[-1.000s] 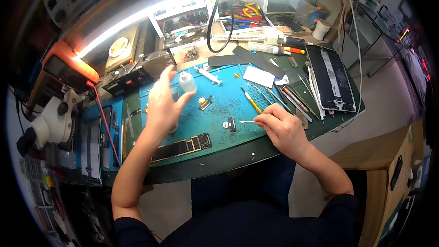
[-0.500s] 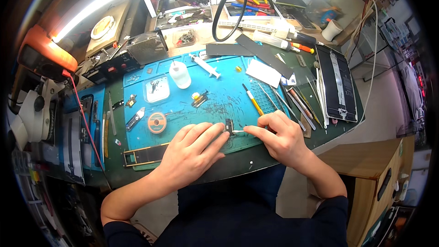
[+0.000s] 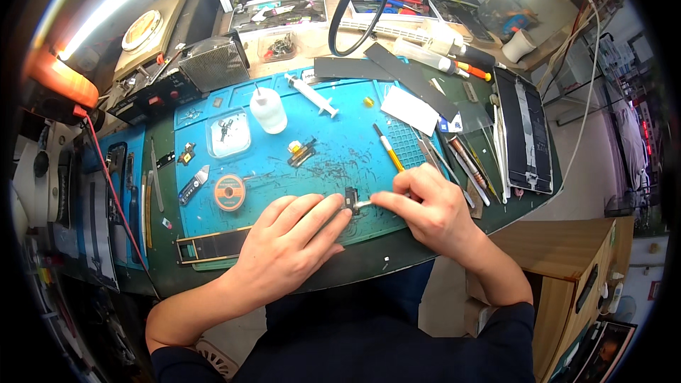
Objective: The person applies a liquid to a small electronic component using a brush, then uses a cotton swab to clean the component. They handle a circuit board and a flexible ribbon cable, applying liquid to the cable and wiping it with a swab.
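On the blue work mat (image 3: 340,149), a small black electronic part (image 3: 351,196) lies near the front edge. The fingertips of my left hand (image 3: 284,248) press against its left side and hold it there, with the fingers close together. From the right, my right hand (image 3: 434,211) pinches a cotton swab (image 3: 363,203) between thumb and forefinger. Its white tip meets the right side of the part; the rest of the stick is hidden in the hand. Just beyond my right hand lies a yellow-handled craft knife (image 3: 390,150).
Left of centre sit a solder wick reel (image 3: 230,192), a utility knife (image 3: 194,185), a box of screws (image 3: 229,135) and a white bottle (image 3: 268,111). A syringe (image 3: 312,94) lies behind. Tweezers and tools (image 3: 468,159) flank a black battery (image 3: 523,131) at right. A black cable loop (image 3: 335,28) hangs overhead.
The view has shifted slightly. My right hand and the cotton swab have moved a little against the part, and the hand is blurred at the fingertips. My left hand keeps its hold.
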The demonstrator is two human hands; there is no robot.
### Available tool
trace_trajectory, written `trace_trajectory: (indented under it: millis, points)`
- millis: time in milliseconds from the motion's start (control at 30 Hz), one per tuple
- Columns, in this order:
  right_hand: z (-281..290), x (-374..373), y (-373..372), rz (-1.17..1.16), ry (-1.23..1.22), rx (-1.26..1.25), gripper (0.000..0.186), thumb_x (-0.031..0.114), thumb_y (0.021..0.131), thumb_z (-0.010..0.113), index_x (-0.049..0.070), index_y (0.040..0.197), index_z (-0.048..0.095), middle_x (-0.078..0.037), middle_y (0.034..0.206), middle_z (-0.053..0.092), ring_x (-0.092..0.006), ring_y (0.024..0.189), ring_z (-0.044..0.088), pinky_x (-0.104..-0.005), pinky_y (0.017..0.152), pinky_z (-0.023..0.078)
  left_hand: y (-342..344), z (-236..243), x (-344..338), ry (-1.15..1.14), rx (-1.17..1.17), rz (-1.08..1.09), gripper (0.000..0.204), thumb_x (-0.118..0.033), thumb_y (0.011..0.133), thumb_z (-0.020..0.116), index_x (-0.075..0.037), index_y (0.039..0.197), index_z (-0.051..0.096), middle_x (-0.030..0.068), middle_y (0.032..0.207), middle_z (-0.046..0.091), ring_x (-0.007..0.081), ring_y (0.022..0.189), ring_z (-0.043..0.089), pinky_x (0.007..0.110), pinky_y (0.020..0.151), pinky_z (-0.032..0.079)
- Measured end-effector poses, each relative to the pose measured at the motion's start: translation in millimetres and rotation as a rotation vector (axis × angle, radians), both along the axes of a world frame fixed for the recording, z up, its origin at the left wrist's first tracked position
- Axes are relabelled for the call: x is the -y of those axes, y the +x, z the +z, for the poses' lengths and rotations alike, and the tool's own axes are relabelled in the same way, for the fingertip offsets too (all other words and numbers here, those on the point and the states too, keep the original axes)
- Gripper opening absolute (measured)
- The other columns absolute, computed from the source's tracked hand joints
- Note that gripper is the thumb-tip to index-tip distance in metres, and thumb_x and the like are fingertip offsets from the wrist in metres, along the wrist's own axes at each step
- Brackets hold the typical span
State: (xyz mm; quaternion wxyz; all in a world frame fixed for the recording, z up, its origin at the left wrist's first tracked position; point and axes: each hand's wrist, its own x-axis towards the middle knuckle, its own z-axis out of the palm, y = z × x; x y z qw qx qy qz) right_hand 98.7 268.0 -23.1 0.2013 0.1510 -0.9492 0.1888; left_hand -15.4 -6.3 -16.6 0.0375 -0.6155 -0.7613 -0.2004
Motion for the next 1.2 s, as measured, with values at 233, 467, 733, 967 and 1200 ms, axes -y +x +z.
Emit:
trace_trajectory:
  millis: [233,467,733,967,1200]
  points:
    - [4.4,1.4,-4.0,0.002,-0.025,-0.004,0.038,-0.002,0.081,0.077,0.010,0.116,0.083,-0.004,0.097,0.062,-0.0225,0.084,0.063,-0.0352,0.068,0.056,0.2,0.6,0.6,0.004,0.004,0.005,0.060,-0.023,0.086,0.088,-0.006,0.142,0.074,0.0101,0.151,0.066,0.0292,0.133,0.064,0.048,0.111,0.052]
    - [4.4,2.8,-6.3,-0.008,-0.014,-0.040,0.037,-0.001,0.080,0.077,0.010,0.115,0.083,-0.004,0.098,0.063,-0.0226,0.084,0.064,-0.0350,0.067,0.056,0.5,0.4,0.4,-0.001,-0.001,0.007,0.060,-0.023,0.085,0.088,-0.006,0.142,0.074,0.0094,0.151,0.066,0.0291,0.132,0.064,0.048,0.110,0.052]
    - [3.3,2.1,-6.9,-0.026,-0.004,-0.065,0.037,0.000,0.081,0.077,0.011,0.115,0.084,-0.004,0.098,0.063,-0.0221,0.084,0.064,-0.0346,0.067,0.057,-0.4,4.0,-0.5,-0.017,-0.025,0.000,0.059,-0.025,0.087,0.089,-0.005,0.141,0.074,0.0097,0.150,0.067,0.0265,0.135,0.064,0.045,0.113,0.052]
    - [1.3,3.8,-8.9,-0.038,-0.015,-0.070,0.036,0.000,0.080,0.078,0.010,0.114,0.084,-0.004,0.098,0.064,-0.0223,0.083,0.065,-0.0353,0.067,0.056,-0.7,3.4,-0.2,-0.021,-0.023,0.000,0.060,-0.025,0.087,0.089,-0.005,0.141,0.074,0.0098,0.150,0.067,0.0267,0.134,0.064,0.045,0.113,0.052]
    - [-1.0,-3.2,-8.8,0.002,-0.065,-0.066,0.034,0.000,0.079,0.078,0.011,0.111,0.084,-0.003,0.098,0.065,-0.0220,0.082,0.065,-0.0352,0.066,0.056,-0.1,3.7,-0.6,-0.011,-0.006,0.000,0.060,-0.022,0.085,0.089,-0.005,0.141,0.074,0.0101,0.150,0.067,0.0277,0.134,0.064,0.046,0.112,0.052]
